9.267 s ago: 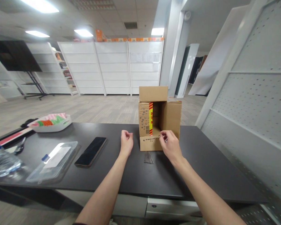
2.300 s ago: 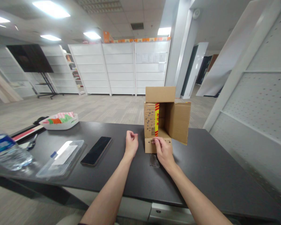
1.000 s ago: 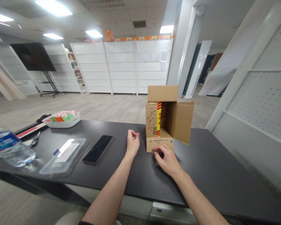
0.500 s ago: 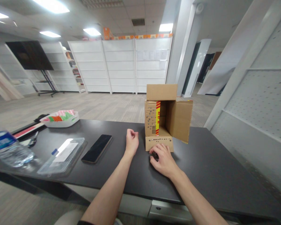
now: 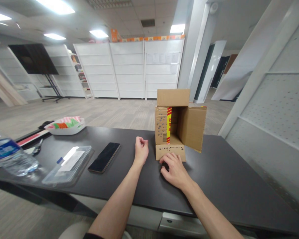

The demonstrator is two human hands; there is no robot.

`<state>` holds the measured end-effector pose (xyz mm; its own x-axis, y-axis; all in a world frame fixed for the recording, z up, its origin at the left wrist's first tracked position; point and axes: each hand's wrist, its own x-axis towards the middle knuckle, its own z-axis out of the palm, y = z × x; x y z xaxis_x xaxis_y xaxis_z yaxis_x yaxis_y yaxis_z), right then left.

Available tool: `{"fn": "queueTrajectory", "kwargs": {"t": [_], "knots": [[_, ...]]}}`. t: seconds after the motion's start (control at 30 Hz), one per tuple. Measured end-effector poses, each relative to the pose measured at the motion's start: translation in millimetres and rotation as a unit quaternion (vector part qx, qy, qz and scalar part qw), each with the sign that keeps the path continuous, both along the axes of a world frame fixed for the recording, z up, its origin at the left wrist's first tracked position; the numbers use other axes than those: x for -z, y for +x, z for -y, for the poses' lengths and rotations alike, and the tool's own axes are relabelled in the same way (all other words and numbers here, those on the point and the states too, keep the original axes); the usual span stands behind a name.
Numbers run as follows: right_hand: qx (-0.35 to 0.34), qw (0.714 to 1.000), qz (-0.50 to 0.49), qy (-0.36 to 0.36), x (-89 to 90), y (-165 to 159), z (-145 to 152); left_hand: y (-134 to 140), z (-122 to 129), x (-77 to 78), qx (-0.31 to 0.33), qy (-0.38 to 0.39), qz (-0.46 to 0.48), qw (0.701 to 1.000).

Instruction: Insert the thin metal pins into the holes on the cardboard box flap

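Observation:
An open cardboard box (image 5: 161, 124) stands on its side on the dark table (image 5: 221, 179), its opening turned towards me. Grey round dots cover its left flap, and a row of small dark dots runs along its lower flap (image 5: 165, 153). My right hand (image 5: 174, 169) curls over a small dark ribbed thing (image 5: 165, 166) at the front edge of that lower flap. The fingers hide most of this thing. Left of the box, my left hand (image 5: 141, 151) is closed just above the table, fingertips and thumb together. Whatever it may hold is hidden.
To the left lie a phone (image 5: 104, 157) and a clear plastic case (image 5: 67, 166). Farther left are a water bottle (image 5: 12, 157), scissors (image 5: 38, 147) and a white basket (image 5: 67, 129) with coloured cloth-like items. White shelving (image 5: 127, 69) stands behind.
The view has shifted very slightly, so everything sits a little farther right. Both hands hold almost the same pose beside the box.

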<state>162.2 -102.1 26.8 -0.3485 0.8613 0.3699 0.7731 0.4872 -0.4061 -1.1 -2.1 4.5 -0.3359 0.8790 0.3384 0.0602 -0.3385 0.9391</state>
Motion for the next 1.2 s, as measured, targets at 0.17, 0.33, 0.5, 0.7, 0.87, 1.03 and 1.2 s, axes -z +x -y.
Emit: {"fn": "queueTrajectory", "kwargs": {"t": [0.17, 0.33, 0.5, 0.7, 0.87, 1.03, 1.2], "knots": [[-0.006, 1.000, 0.007, 0.007, 0.1, -0.5, 0.6, 0.3, 0.5, 0.2, 0.005, 0.005, 0.003, 1.000], [-0.024, 1.000, 0.003, 0.012, -0.4, -1.6, 1.7, -0.1, -0.6, 1.0, -0.003, 0.006, -0.001, 1.000], [-0.035, 0.999, 0.010, 0.016, -2.2, -2.4, 3.5, -0.6, -2.2, 2.7, -0.006, 0.008, -0.002, 1.000], [-0.044, 0.998, 0.030, 0.025, -1.8, -2.9, 4.2, -0.9, -3.4, 4.3, -0.007, 0.011, -0.002, 1.000], [-0.038, 0.998, 0.031, 0.039, -2.2, -3.6, 4.1, -1.2, -3.7, 4.6, 0.000, 0.009, 0.000, 1.000], [-0.023, 0.998, 0.039, 0.038, -2.8, -3.9, 3.9, -1.4, -3.8, 4.9, 0.000, 0.010, -0.002, 1.000], [-0.037, 0.998, 0.042, 0.040, -2.7, -4.5, 3.8, -1.2, -3.5, 5.1, 0.001, 0.006, -0.001, 1.000]]}}
